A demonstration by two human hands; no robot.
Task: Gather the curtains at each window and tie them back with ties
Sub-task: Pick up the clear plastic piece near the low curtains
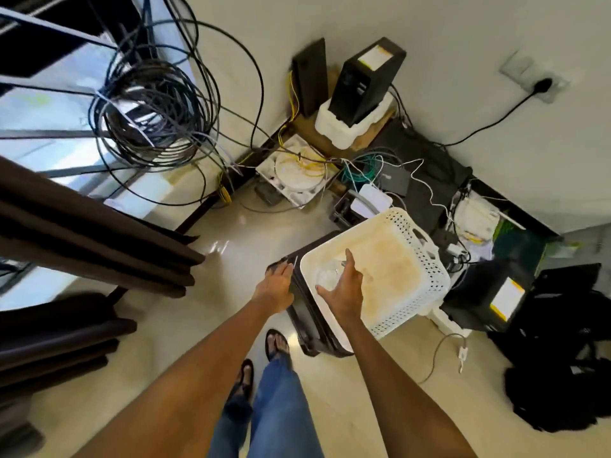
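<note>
white perforated basket sits atop a dark case on the floor. right hand reaches inside the basket, fingers spread and relaxed, over a clear crumpled item too blurred to identify; contact cannot be told. left hand rests flat on the case just left of the basket. brown curtains hang ungathered well left of the basket. coiled cables hang beyond it.
</note>
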